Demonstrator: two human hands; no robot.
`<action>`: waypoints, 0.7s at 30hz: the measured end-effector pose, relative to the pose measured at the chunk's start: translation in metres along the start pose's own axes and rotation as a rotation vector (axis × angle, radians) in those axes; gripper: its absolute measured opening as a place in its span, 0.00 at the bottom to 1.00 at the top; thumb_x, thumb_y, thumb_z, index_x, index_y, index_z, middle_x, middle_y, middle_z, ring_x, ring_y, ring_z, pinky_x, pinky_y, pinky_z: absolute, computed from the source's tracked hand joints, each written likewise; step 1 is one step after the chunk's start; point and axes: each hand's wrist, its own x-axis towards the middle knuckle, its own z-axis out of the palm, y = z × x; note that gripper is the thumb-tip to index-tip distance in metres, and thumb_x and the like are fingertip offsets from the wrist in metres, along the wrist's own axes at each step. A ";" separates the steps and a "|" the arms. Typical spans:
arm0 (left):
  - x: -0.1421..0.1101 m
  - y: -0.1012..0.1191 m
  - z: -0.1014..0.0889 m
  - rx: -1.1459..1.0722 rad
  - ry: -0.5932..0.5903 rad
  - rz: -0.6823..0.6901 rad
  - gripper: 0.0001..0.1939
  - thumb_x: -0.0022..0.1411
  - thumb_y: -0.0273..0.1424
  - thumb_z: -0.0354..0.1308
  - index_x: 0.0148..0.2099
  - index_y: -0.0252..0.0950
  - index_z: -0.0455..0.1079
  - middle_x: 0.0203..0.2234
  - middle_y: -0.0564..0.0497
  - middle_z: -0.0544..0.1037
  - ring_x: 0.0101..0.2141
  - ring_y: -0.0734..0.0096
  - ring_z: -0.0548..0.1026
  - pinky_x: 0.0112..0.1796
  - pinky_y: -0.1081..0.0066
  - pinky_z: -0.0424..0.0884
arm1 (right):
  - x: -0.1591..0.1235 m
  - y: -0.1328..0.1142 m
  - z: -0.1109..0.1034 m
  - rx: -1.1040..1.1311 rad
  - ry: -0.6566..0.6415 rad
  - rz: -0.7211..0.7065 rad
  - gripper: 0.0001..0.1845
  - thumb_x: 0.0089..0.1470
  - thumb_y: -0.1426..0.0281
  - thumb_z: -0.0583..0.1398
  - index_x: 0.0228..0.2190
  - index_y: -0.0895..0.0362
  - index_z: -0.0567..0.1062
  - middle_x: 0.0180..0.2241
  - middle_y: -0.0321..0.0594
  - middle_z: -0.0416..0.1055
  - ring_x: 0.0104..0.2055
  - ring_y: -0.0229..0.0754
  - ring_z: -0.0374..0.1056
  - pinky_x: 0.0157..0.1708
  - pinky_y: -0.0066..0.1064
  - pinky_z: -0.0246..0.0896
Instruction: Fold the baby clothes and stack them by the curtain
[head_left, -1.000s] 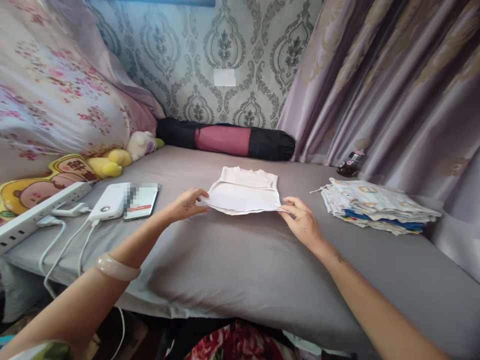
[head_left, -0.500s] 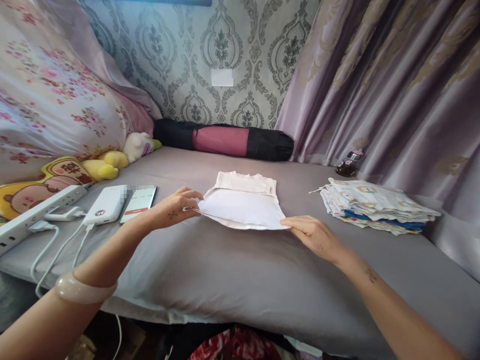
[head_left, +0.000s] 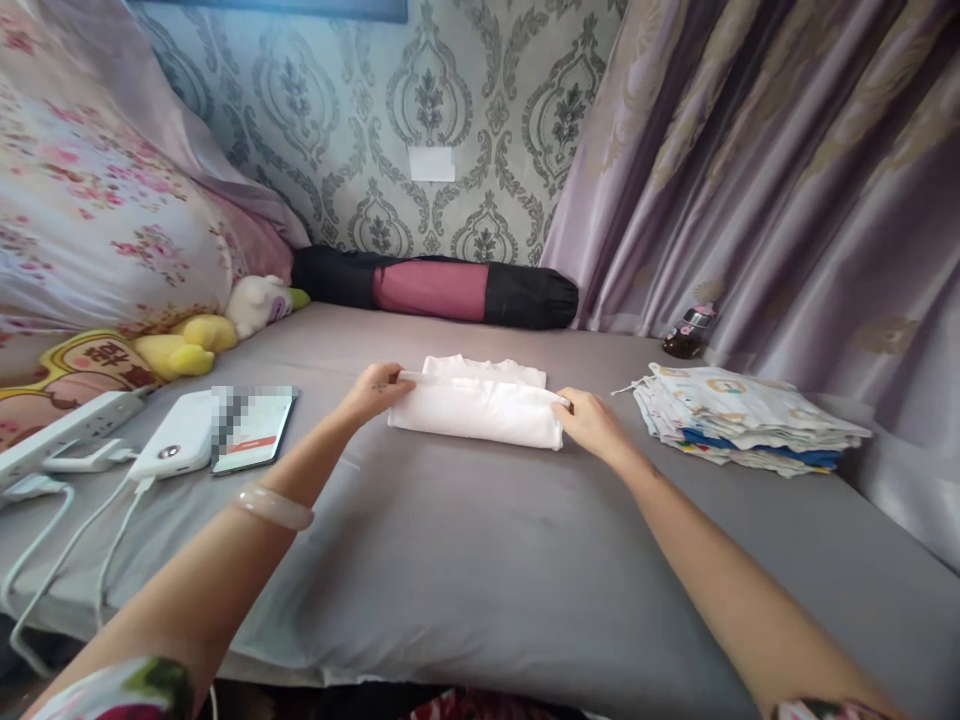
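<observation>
A small white shirt [head_left: 476, 412] lies on the grey bed sheet in front of me, its near part folded over toward the far end. Beyond the fold, a strip of the shirt with a wavy far edge still shows. My left hand [head_left: 379, 392] pinches the left end of the folded edge between thumb and fingers. At the right end of that same edge, my right hand [head_left: 589, 422] is closed on the cloth. To the right lies a stack of folded clothes [head_left: 750, 415], mostly white with prints and a blue layer.
A phone [head_left: 255, 430], a white power bank [head_left: 176, 440] with cables and a power strip [head_left: 71, 435] lie on the left. Plush toys [head_left: 184, 345] line the back left. A black and maroon roll [head_left: 431, 290] rests against the wall; a dark bottle [head_left: 686, 332] stands back right.
Both hands have carried the shirt's near edge away from me, folding it over the far part. The white inner side is now covered by the fold. The view has shifted slightly.
</observation>
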 end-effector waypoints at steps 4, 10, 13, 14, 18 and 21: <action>0.025 0.004 0.023 0.248 0.076 -0.113 0.08 0.57 0.34 0.52 0.29 0.38 0.67 0.23 0.50 0.72 0.31 0.63 0.71 0.28 0.70 0.60 | 0.030 -0.003 0.016 -0.075 0.002 0.114 0.14 0.58 0.69 0.54 0.40 0.54 0.78 0.40 0.47 0.77 0.42 0.48 0.72 0.35 0.30 0.58; 0.042 0.009 0.051 0.291 0.099 -0.201 0.15 0.66 0.33 0.42 0.48 0.38 0.66 0.44 0.38 0.76 0.44 0.51 0.74 0.37 0.64 0.65 | 0.058 -0.005 0.036 -0.076 -0.038 0.283 0.16 0.60 0.68 0.51 0.44 0.57 0.75 0.43 0.53 0.75 0.46 0.52 0.72 0.38 0.35 0.62; 0.048 0.015 0.058 0.291 0.103 -0.179 0.17 0.68 0.34 0.39 0.52 0.37 0.64 0.43 0.35 0.76 0.44 0.48 0.74 0.39 0.60 0.65 | 0.067 -0.009 0.042 -0.020 -0.029 0.370 0.17 0.60 0.70 0.51 0.47 0.59 0.72 0.44 0.57 0.74 0.46 0.53 0.72 0.40 0.37 0.63; 0.050 0.017 0.060 0.299 0.106 -0.168 0.17 0.68 0.34 0.38 0.52 0.37 0.63 0.43 0.35 0.76 0.43 0.48 0.74 0.39 0.60 0.65 | 0.070 -0.010 0.045 -0.007 -0.024 0.392 0.17 0.59 0.71 0.51 0.47 0.60 0.72 0.44 0.58 0.74 0.46 0.53 0.72 0.41 0.38 0.64; 0.062 0.024 0.065 0.336 0.098 -0.154 0.18 0.69 0.33 0.37 0.54 0.35 0.62 0.44 0.35 0.75 0.44 0.49 0.74 0.41 0.60 0.66 | 0.080 -0.013 0.053 -0.003 -0.005 0.431 0.19 0.57 0.77 0.51 0.49 0.65 0.68 0.45 0.62 0.72 0.48 0.56 0.71 0.44 0.42 0.64; 0.072 0.023 0.069 0.347 0.091 -0.156 0.18 0.69 0.32 0.37 0.54 0.34 0.63 0.43 0.34 0.75 0.44 0.49 0.74 0.40 0.59 0.67 | 0.087 -0.013 0.059 -0.048 0.004 0.421 0.19 0.57 0.79 0.49 0.50 0.66 0.67 0.46 0.64 0.71 0.49 0.55 0.71 0.45 0.42 0.64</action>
